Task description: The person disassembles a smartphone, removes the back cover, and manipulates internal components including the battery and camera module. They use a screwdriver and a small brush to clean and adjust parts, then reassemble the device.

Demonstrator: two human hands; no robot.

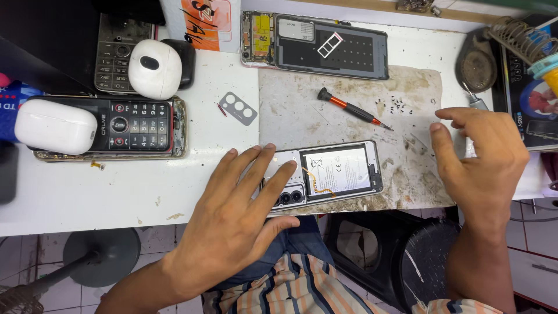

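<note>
— Pressing flat, fingers spread, the left hand [232, 215] pins the opened phone [331, 174] at the mat's [349, 110] near edge?

— Yes. The right hand [479, 160] hovers empty, loosely open, beside the tiny screws [397, 104] and the red-handled screwdriver [353, 109].

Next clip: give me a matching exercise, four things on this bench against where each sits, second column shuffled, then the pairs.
Things:
1. screwdriver
2. left hand
3. right hand
4. white earbud case

Places:
A. lying on a keypad phone
B. pressing the opened phone
C. on the stained mat, near tiny screws
D. raised at the mat's right edge

Pairs: 1-C, 2-B, 3-D, 4-A
</note>
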